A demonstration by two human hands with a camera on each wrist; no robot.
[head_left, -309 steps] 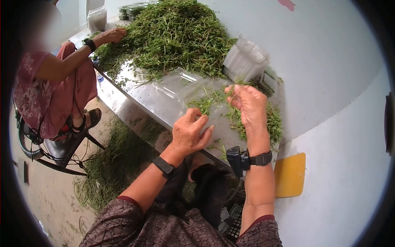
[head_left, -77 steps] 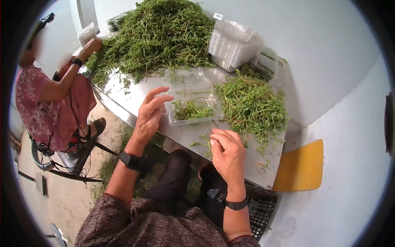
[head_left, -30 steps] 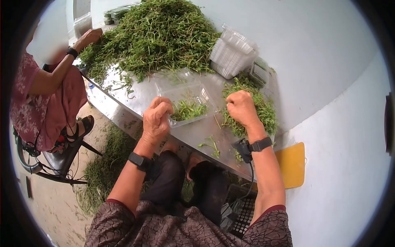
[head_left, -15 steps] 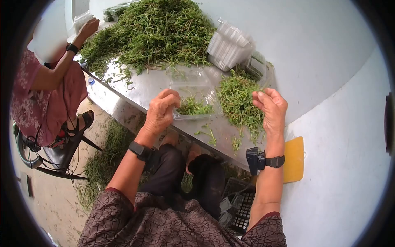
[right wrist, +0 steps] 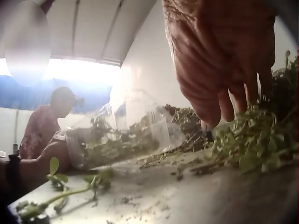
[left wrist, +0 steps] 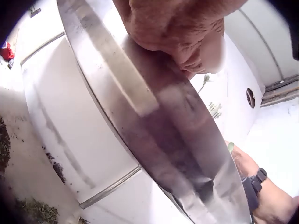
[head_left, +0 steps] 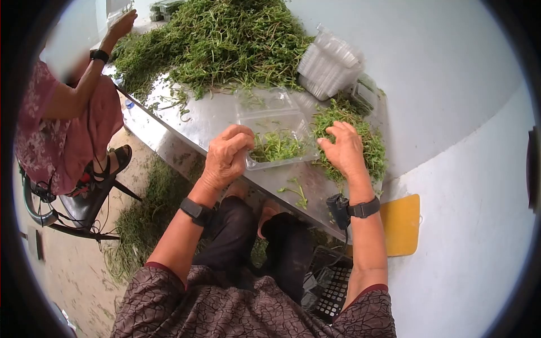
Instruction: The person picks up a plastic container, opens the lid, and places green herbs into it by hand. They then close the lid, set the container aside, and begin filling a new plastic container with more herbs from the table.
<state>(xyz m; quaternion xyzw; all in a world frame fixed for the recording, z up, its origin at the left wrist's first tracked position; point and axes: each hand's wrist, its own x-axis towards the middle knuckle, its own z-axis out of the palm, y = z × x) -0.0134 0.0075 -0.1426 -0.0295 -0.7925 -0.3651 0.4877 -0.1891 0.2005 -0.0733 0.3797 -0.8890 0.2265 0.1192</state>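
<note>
In the head view, an open clear plastic clamshell box (head_left: pixel 270 165) lies near the table's front edge, its lid folded back and a layer of leafy green sprigs (head_left: pixel 279 146) inside. My left hand (head_left: pixel 225 156) holds the box by its left side, fingers curled at the rim. To the right of the box is a small heap of greens (head_left: pixel 369 146). Over that heap's left side is my right hand (head_left: pixel 345 151), fingers apart; the right wrist view shows its fingertips (right wrist: pixel 226 107) reaching down to the leaves. One loose sprig (head_left: pixel 298 191) lies in front of the box.
A large mound of greens (head_left: pixel 231 45) covers the back of the metal table (head_left: pixel 197 121). Stacked clear boxes (head_left: pixel 332 65) stand behind the small heap. Another person (head_left: pixel 48 112) sits at the left. A yellow board (head_left: pixel 401 225) and a black crate (head_left: pixel 338 287) are at the right.
My right hand has moved left from the heap's far right side, and its pinched fingers have spread. My left hand, raised beside the box 2.6 seconds ago, now stays at its rim.
</note>
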